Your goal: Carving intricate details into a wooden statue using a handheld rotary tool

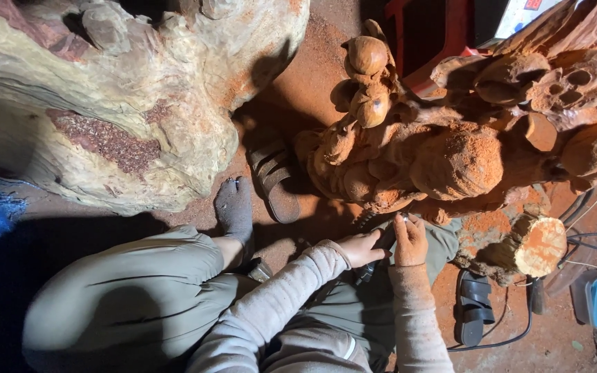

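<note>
Both hands, left hand [362, 247] and right hand [410, 240], grip a dark rotary tool [374, 266] at the carved root sculpture [450, 159]; steady, light passes suit this detail best.

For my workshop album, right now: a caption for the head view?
Both hands, left hand and right hand, grip a dark tool against the dusty carved wood sculpture.

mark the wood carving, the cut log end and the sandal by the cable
wood carving [457, 162], head view, dusty round bulge at its middle
cut log end [542, 245], head view, pale sawn face
sandal [472, 307], head view, dark strap
</note>
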